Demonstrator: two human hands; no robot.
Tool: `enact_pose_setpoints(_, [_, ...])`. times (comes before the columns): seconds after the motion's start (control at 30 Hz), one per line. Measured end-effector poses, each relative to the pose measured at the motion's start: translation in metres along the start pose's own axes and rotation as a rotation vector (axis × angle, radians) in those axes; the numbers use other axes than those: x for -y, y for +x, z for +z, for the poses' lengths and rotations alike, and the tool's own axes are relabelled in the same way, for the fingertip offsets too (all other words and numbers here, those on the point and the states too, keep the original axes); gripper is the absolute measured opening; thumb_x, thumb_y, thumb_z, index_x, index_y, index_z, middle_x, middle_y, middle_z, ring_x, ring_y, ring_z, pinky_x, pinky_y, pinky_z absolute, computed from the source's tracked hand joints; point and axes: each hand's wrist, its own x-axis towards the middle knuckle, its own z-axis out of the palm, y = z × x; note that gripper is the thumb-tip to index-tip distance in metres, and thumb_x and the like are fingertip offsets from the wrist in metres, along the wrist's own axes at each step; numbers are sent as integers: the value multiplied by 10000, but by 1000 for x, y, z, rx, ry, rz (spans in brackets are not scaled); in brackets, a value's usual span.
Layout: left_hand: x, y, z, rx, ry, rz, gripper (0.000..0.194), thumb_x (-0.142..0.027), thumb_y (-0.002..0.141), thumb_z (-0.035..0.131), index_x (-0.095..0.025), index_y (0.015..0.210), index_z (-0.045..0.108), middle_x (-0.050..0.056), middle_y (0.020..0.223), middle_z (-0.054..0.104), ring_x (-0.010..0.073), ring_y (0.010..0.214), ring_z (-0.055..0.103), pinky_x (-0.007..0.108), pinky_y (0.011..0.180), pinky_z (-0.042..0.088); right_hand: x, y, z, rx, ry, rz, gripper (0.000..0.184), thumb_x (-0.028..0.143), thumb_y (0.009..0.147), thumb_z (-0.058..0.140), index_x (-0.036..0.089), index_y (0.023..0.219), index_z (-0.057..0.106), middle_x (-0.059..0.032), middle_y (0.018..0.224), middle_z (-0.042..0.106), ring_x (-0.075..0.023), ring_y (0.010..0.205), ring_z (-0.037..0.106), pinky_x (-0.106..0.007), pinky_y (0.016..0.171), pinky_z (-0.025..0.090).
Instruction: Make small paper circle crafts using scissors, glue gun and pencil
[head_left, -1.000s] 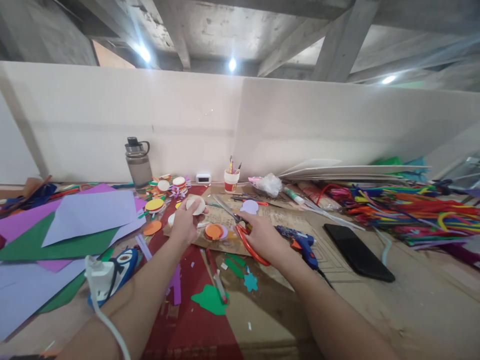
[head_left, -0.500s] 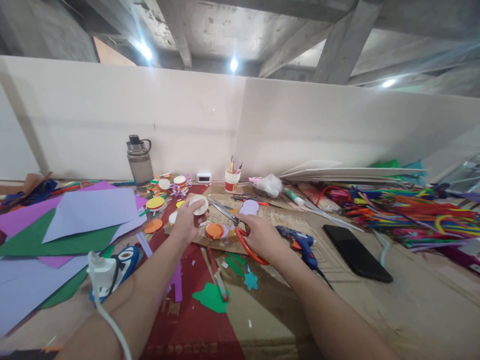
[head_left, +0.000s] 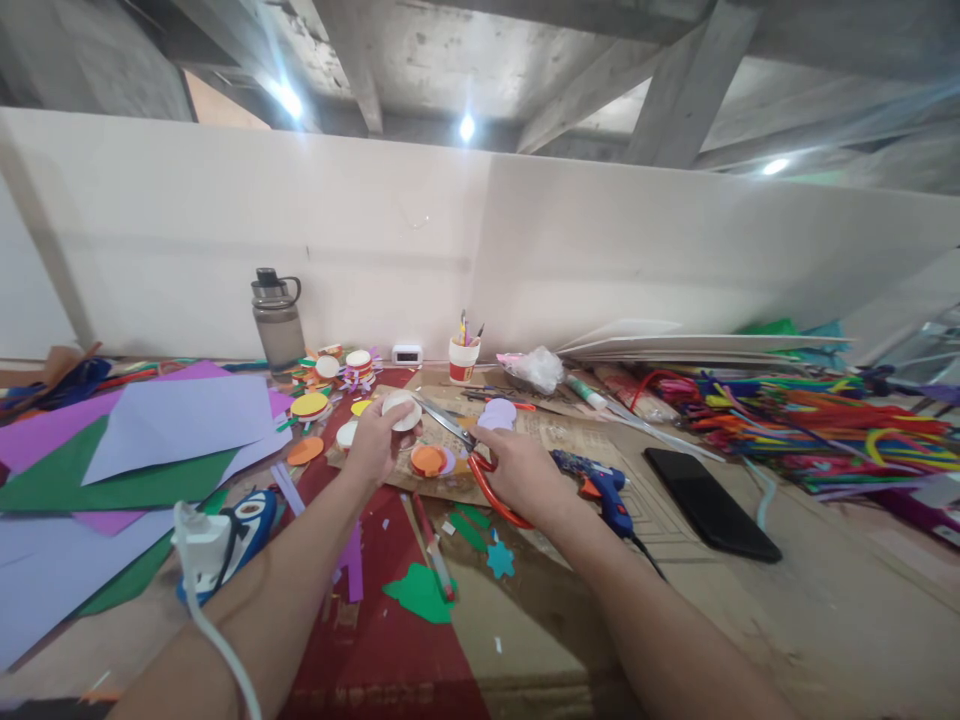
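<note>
Between the fingers of my left hand is a small white disc, held up over the cardboard. My right hand grips a pair of scissors by the orange-red handles. The blades point left, their tips close to the disc's right edge; whether they touch it I cannot tell. Below the blades lies an orange disc beside a lilac one. Lilac paper circles sit just behind my right hand. A teal flower-shaped piece, a red pen and a green paper scrap lie nearer me.
At right are a blue glue gun, a black phone and bundled pipe cleaners. Coloured paper sheets and a white plug with its cable are at left. A bottle and a pen cup stand behind.
The white disc has shifted slightly and turned in my left hand, near the scissor tips. My right hand keeps its hold on the scissors, almost unmoved.
</note>
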Motion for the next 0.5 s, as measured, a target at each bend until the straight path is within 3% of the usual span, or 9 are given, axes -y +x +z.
enact_pose_setpoints(0.5, [-3, -1, 1, 20, 41, -25, 193, -236, 656, 690, -149, 762, 554, -21, 561, 556, 75, 417, 475, 173, 352, 262, 1, -1, 1, -43, -85, -31, 444, 223, 867, 461, 246, 1297, 570, -100, 1006, 709, -232, 855, 654, -290, 715, 420])
